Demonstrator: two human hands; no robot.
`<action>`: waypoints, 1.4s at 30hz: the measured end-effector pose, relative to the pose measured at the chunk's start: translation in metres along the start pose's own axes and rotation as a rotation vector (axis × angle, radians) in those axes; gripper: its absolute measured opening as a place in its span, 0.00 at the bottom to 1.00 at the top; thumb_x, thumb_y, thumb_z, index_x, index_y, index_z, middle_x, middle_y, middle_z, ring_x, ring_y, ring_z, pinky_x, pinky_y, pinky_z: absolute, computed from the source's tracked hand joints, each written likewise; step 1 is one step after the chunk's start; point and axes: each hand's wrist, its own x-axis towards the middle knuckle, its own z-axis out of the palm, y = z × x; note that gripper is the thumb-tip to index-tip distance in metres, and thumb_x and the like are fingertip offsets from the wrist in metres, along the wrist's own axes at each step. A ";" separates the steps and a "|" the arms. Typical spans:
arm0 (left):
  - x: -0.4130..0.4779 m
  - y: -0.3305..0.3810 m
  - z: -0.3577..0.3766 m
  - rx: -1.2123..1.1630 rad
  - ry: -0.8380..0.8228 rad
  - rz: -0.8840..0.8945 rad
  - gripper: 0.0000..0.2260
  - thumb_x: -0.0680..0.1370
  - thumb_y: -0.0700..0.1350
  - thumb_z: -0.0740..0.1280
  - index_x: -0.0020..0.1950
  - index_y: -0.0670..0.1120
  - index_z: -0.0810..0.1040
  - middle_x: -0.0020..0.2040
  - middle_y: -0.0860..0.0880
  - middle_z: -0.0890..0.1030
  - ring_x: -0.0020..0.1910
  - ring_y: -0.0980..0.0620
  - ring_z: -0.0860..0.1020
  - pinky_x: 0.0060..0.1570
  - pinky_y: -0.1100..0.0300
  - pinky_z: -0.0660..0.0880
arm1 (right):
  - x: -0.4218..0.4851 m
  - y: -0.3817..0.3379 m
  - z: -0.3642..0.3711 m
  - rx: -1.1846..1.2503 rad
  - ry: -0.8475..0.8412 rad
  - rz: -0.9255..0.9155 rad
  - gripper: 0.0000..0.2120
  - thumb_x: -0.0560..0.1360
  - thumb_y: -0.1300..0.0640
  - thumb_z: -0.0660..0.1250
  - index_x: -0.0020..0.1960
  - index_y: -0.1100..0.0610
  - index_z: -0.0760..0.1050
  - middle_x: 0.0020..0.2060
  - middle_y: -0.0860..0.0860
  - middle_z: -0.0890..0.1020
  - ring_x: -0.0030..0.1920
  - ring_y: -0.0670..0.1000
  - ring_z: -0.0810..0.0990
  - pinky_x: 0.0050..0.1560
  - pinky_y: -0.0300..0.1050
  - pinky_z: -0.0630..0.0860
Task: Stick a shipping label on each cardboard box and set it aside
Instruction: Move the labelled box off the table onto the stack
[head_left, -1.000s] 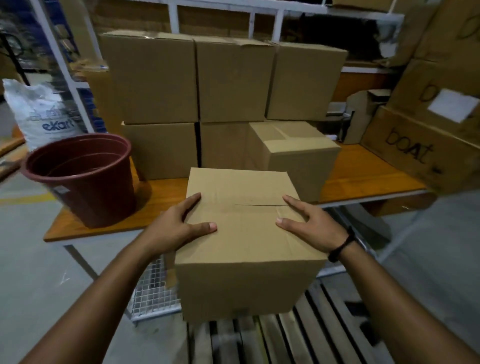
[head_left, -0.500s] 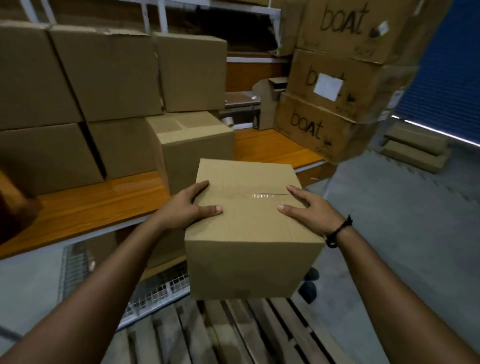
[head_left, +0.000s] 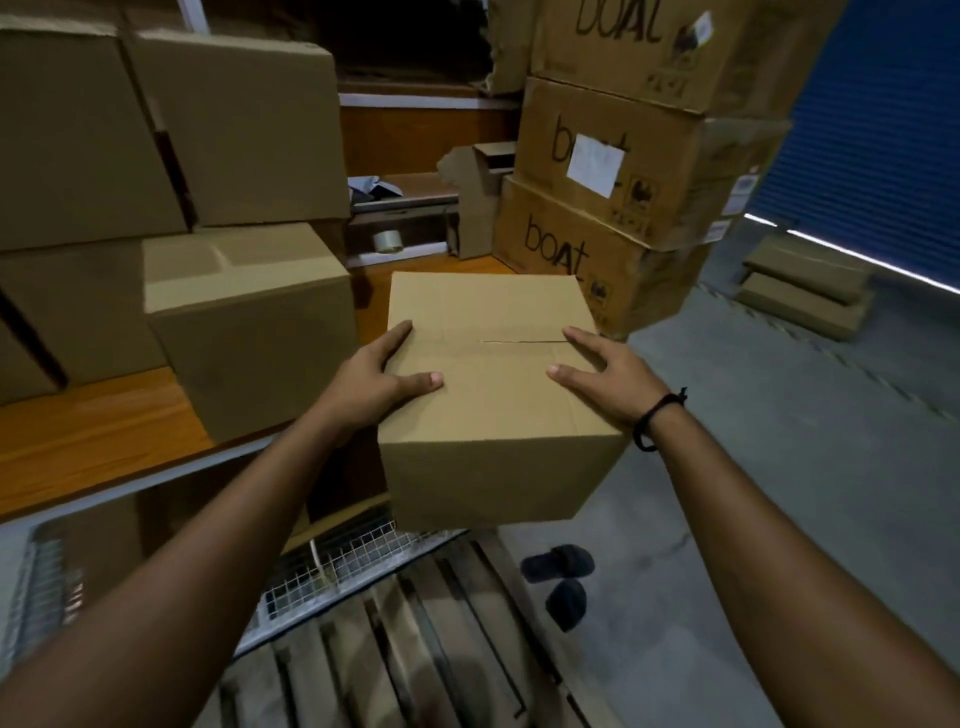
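Three big brown cardboard cartons (head_left: 628, 208) with "boat" scrawled on them tower at the right, stacked one on another, and the middle one wears a white paper label (head_left: 595, 163). Over on the left, plain brown stacked boxes (head_left: 156, 130) fill an orange wooden shelf (head_left: 93, 431), and one more shelf-front box (head_left: 249, 332) stands near the shelf's edge. A blue roller shutter (head_left: 883, 130) closes off the far right, with grey concrete floor (head_left: 779, 493) below it and flat cardboard pieces (head_left: 805, 291) lying there. Down low there's a slatted wooden pallet (head_left: 405, 654), with a white wire mesh panel (head_left: 353, 561) just beyond it.

Centre stage now: the plain brown cardboard box (head_left: 493, 415) is up in the air, carried between both hands, just right of the shelf-front box and apart from it, in front of the lowest carton. Its top flaps meet in a seam across the middle. The left hand (head_left: 379, 384) grips the left edge, thumb flat on top, fingers wrapped down the side. The right hand (head_left: 602, 374) grips the right edge the same way, thumb on top, fingers spread over the corner.

On the floor beneath the box lies a pair of black sandals (head_left: 558, 564). Back between the stacks sits a pale roll of tape (head_left: 388, 241), and a black cord wristband (head_left: 655, 415) circles the right wrist
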 end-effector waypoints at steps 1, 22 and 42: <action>0.016 -0.001 0.004 -0.004 0.009 0.001 0.46 0.64 0.64 0.72 0.78 0.58 0.56 0.76 0.51 0.63 0.70 0.47 0.68 0.68 0.42 0.69 | 0.017 0.004 -0.002 -0.009 0.002 -0.001 0.32 0.73 0.44 0.71 0.74 0.46 0.65 0.72 0.46 0.68 0.72 0.48 0.65 0.65 0.40 0.61; 0.354 -0.021 0.008 -0.069 0.212 -0.115 0.37 0.74 0.54 0.71 0.78 0.58 0.56 0.73 0.46 0.67 0.63 0.45 0.73 0.54 0.47 0.78 | 0.390 0.051 -0.010 -0.111 -0.091 0.026 0.22 0.73 0.44 0.70 0.66 0.44 0.74 0.72 0.49 0.69 0.72 0.54 0.64 0.68 0.55 0.63; 0.601 -0.023 0.016 -0.175 0.298 -0.128 0.33 0.73 0.61 0.69 0.76 0.61 0.60 0.73 0.46 0.67 0.64 0.43 0.73 0.61 0.40 0.74 | 0.685 0.079 -0.014 -0.291 -0.054 -0.100 0.17 0.78 0.46 0.65 0.64 0.51 0.78 0.69 0.52 0.73 0.69 0.56 0.69 0.67 0.49 0.65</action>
